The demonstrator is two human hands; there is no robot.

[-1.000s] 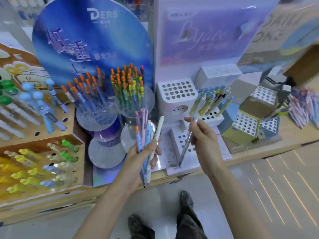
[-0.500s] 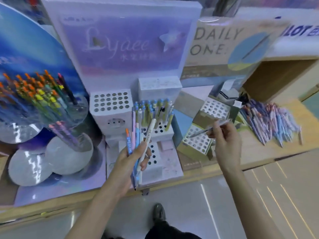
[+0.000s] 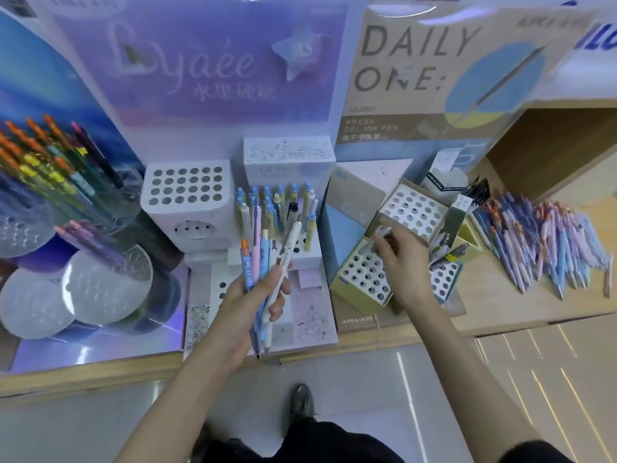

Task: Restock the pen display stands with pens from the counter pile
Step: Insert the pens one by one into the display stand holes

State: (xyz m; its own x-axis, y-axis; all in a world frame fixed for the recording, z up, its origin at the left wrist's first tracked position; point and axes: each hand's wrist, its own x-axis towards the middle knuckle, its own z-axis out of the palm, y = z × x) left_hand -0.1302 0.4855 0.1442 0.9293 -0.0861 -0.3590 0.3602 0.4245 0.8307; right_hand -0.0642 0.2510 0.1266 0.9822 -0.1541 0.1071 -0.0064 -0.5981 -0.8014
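Observation:
My left hand grips a bunch of several pens, white, blue, pink and orange-tipped, upright in front of the white "Lyaée" stand. My right hand pinches one pen, blurred, over the green-and-white "Daily One" stand with its rows of holes. A loose pile of pink and blue pens lies on the wooden counter to the right. Several blue-capped pens stand in the middle block of the white stand.
Round clear tiers with orange- and yellow-tipped pens stand at the left. Tall display boards back both stands. A wooden box sits at the back right. The counter's front edge runs just beyond my shoe.
The view has swung right. My right hand has carried its single pen from the white stand over to the green-and-white stand. My left hand keeps its bunch.

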